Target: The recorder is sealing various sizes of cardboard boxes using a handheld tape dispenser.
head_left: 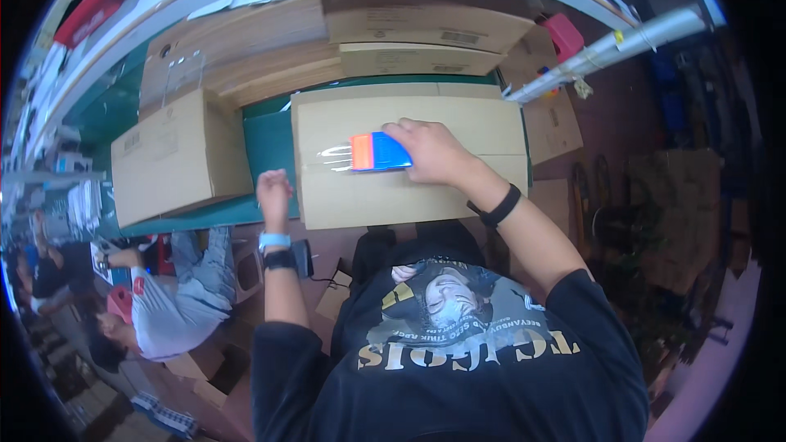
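While I watch from the head camera, these are the lines I log:

Box: a closed cardboard box (409,155) lies on the green table (266,147), right in front of me, its long axis running left to right, its near edge close to the table's near edge.

Dispenser: an orange and blue tape dispenser (378,151) sits on the box's centre seam, a little left of the middle, with a shiny strip of clear tape (332,155) showing at its left end, toward the box's left edge.

Right hand: my right hand (434,151) is wrapped around the dispenser's right end, fingers curled over the top, pressing it on the lid. It is the hand on the tool.

Left hand: my left hand (274,192) is at the box's left near corner, touching or just beside the side wall; fingers look loosely curled, and I cannot tell whether it grips anything.

Key relation: the seam and the dispenser's long axis both run left to right, and the tape end points at my left hand, which is well apart from the tool.

Neighbours: a second box (176,155) stands on the table's left part, apart from mine; more cartons (417,33) lie beyond the far edge. Another person (164,311) sits low at my left, hands away from mine.
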A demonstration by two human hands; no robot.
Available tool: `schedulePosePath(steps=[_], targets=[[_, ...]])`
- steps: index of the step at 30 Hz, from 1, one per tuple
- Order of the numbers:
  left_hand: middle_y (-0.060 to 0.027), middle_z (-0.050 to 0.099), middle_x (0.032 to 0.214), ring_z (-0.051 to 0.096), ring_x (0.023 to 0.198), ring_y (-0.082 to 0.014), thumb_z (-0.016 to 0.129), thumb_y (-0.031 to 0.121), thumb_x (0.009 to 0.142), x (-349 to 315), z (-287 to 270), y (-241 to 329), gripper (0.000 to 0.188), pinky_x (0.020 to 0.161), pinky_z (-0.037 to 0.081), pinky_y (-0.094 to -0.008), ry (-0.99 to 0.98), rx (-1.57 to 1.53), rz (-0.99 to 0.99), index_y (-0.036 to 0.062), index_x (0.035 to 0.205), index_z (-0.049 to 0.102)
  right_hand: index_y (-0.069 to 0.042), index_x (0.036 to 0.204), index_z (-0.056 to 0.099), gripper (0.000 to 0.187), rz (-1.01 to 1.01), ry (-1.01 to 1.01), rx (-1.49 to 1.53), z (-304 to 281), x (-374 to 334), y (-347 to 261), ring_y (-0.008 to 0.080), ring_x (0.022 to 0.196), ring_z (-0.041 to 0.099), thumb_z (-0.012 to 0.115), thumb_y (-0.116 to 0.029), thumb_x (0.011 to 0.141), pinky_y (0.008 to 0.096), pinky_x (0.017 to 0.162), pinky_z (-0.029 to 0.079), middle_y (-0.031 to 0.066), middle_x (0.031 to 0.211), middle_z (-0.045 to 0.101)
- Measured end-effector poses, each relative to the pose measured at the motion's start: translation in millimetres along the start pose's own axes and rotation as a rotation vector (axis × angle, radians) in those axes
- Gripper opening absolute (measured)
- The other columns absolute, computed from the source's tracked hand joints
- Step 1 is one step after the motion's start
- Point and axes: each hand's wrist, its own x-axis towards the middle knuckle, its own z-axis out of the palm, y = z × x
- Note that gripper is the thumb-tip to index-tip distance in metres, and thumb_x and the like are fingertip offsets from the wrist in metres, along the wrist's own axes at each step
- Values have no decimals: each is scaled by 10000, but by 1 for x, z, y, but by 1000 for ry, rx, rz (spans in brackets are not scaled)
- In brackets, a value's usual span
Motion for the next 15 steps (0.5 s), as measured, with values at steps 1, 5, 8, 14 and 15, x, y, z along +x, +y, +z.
schedulePosePath(steps=[1,5,8,14,15], targets=[[-107,654,945,648,839,-192,671,191,932,-9,14,45,371,743,533,-318,-103,-312,-19,12,1221,523,-90,1275,549,651,60,20,1,1,-8,9,372,948,654,699,-64,642,451,810,545,160,1045,629],[-188,636,1213,648,1091,-316,863,104,715,-60,65,173,1023,951,533,-412,-488,302,252,125,1544,264,-176,1398,486,819,-44,156,58,17,-11,32,362,980,664,781,-158,634,466,838,553,144,1142,617],[-222,668,1153,675,1027,-303,926,98,571,-61,62,177,1198,906,556,-389,-550,790,504,193,1554,248,-292,1391,518,731,-154,76,60,12,-7,18,374,951,674,750,-197,704,472,774,563,178,1163,615],[-230,642,1224,652,1092,-330,936,82,506,-74,105,212,1192,906,559,-410,-526,927,14,192,1523,324,-252,1210,645,529,-199,32,98,-29,-49,67,367,860,685,753,-198,694,482,735,550,170,980,662],[-216,656,1179,665,1034,-337,937,81,497,-68,95,200,1210,884,568,-415,-503,914,43,209,1528,316,-242,1176,661,507,-203,26,127,-42,-69,85,365,839,685,763,-196,681,483,731,548,163,933,665]])
